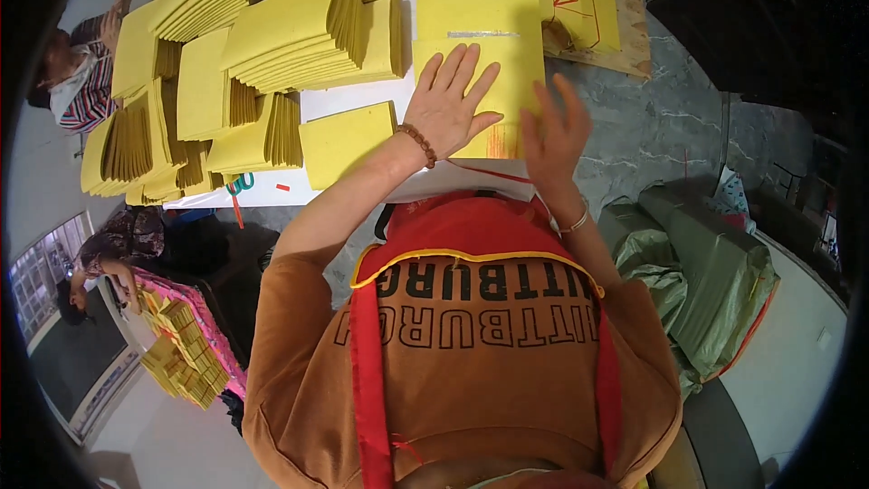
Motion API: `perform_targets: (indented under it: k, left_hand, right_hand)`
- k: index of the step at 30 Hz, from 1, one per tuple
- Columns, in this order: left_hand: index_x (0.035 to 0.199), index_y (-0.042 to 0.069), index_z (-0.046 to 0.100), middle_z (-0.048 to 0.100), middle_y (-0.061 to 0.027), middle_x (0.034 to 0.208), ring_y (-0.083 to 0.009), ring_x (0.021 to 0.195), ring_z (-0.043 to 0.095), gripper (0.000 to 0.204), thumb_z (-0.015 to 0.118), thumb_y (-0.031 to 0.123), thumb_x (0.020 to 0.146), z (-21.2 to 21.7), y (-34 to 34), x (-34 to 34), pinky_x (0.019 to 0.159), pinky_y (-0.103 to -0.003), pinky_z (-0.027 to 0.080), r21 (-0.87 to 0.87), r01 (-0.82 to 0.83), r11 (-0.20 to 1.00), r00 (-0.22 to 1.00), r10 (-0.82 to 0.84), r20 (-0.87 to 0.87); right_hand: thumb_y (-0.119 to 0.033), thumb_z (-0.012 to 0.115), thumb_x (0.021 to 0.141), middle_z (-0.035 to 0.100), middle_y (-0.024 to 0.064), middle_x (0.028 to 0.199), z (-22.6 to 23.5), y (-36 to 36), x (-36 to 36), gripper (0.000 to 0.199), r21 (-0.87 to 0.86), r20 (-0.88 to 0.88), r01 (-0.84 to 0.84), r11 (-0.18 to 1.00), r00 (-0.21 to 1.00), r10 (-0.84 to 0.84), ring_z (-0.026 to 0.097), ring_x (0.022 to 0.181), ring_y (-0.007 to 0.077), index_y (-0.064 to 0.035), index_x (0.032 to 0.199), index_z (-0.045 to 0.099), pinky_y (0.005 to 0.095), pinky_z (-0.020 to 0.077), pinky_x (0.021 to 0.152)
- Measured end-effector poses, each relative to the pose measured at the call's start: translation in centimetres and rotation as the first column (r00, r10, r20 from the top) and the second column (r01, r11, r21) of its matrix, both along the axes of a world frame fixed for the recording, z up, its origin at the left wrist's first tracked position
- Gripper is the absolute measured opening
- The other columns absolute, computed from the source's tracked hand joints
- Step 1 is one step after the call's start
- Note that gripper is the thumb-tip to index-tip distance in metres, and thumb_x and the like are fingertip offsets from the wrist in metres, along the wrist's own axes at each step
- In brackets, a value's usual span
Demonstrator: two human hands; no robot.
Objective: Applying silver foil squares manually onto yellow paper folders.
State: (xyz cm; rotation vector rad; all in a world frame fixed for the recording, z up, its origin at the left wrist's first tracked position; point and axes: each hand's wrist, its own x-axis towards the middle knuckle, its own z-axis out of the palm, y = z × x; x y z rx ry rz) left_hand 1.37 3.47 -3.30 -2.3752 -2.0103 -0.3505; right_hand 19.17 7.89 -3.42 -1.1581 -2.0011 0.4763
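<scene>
My left hand (447, 107) lies flat with fingers spread on a yellow paper sheet (516, 63) at the front of the white-covered table. Its wrist wears a brown bead bracelet. At the sheet's right edge is my right hand (559, 131), slightly blurred, its fingers stretched and apart with nothing visible in them. A silver strip (484, 34) shows just beyond my left fingertips. Near the sheet's front edge is an orange-red patch (503, 139). Left of the sheet, partly behind my left forearm, rests a flat yellow paper stack (344, 140).
Folded yellow paper bundles (294, 32) crowd the table's left. Teal-handled scissors (240, 184) lie at its front-left edge. Red-tied yellow bundles (593, 4) stand at the far right. Green wrapped bales (701, 276) sit on the right. Two other people work on the left, one beside a pink-covered table (204, 317).
</scene>
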Motion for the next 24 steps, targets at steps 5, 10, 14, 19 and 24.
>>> perform_targets:
  k: [5,10,14,19,24]
  left_hand:
    - [0.138,0.015,0.037,0.032,-0.0191,0.142,-0.0338,0.132,0.027,0.061,0.047,0.048,0.088,-0.1,0.3,-0.4,0.107,-0.049,0.019,-0.007,0.029,1.0,0.999,-0.029,0.019]
    - [0.138,0.021,0.037,0.03,-0.0171,0.143,-0.0356,0.133,0.023,0.054,0.045,0.043,0.09,-0.1,0.0,-0.8,0.107,-0.051,0.016,-0.019,0.105,0.994,0.994,-0.105,0.014]
    - [0.138,0.022,0.037,0.03,-0.0171,0.143,-0.0358,0.133,0.024,0.055,0.045,0.045,0.089,-0.1,0.0,-1.0,0.107,-0.052,0.017,-0.008,0.1,0.995,0.995,-0.1,0.016]
    - [0.132,0.019,0.044,0.036,-0.0153,0.139,-0.035,0.128,0.031,0.057,0.054,0.047,0.084,0.1,-0.4,-1.1,0.105,-0.05,0.023,0.043,0.131,0.99,0.989,-0.134,0.069]
    - [0.129,0.014,0.045,0.044,-0.0173,0.128,-0.0328,0.115,0.042,0.059,0.057,0.046,0.081,0.8,0.0,-0.5,0.093,-0.044,0.036,0.059,0.189,0.98,0.98,-0.184,-0.08]
  right_hand:
    - [-0.031,0.06,0.081,0.041,0.0046,0.138,-1.1,-2.2,1.0,0.05,0.032,0.443,-0.371,0.928,0.837,0.319,0.039,0.127,0.0231,-0.0091,0.125,0.05,0.0637,0.0232,0.096]
    - [-0.033,0.057,0.083,0.042,0.004,0.137,-1.0,-2.2,1.1,0.051,0.035,0.475,-0.365,0.93,0.825,0.305,0.038,0.128,0.0211,-0.0105,0.128,0.047,0.0659,0.0213,0.096]
    - [-0.032,0.054,0.085,0.042,0.0047,0.137,-0.8,-2.0,1.9,0.051,0.033,0.506,-0.368,0.929,0.808,0.302,0.036,0.129,0.0205,-0.0111,0.13,0.045,0.066,0.0187,0.098]
    - [-0.03,0.054,0.086,0.039,0.0057,0.14,-1.3,-1.8,2.8,0.051,-0.018,0.478,-0.373,0.928,0.812,0.336,0.034,0.131,0.0213,-0.0097,0.132,0.043,0.0631,0.0162,0.102]
    - [-0.027,0.051,0.089,0.04,0.0105,0.139,-1.3,-1.3,2.9,0.047,-0.086,0.337,-0.377,0.922,0.86,0.383,0.034,0.132,0.0262,-0.0078,0.131,0.045,0.0547,0.0183,0.106]
